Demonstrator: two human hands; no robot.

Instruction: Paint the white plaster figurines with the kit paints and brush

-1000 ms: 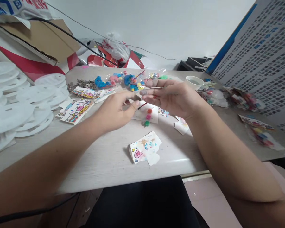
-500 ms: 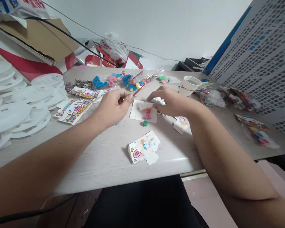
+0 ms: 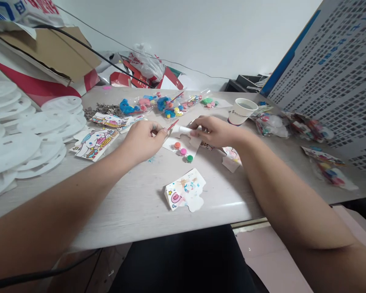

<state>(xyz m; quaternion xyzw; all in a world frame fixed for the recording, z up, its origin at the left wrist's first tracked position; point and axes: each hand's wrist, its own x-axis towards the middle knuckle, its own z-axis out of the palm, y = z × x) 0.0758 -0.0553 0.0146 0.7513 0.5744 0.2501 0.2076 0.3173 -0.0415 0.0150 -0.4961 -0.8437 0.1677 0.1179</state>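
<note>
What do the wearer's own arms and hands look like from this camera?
Both the left hand and right hand are ungloved. The left forearm and right forearm are bare, with no sleeve, watch or bracelet showing. Some fingers are hidden, so I can't rule out rings. Dark clothing covers the lap.

On the table (image 3: pixel 134 207), stacked discs (image 3: pixel 15 142) lie at the person's far left, and behind them I see a cardboard box (image 3: pixel 64 55). To the right of the discs is a card (image 3: pixel 94 143). Near the middle are the left hand (image 3: pixel 146 137), with a brush (image 3: pixel 173 124) in it, and the right hand (image 3: pixel 215 131), with a paper piece (image 3: pixel 183 130). Between them, slightly nearer, are three pots (image 3: pixel 183 151); before these lies a second card (image 3: pixel 186 190). Plastic bags (image 3: pixel 171 110) lie behind the hands, and the cup (image 3: pixel 243 110) stands behind the right hand, to its right.
</note>
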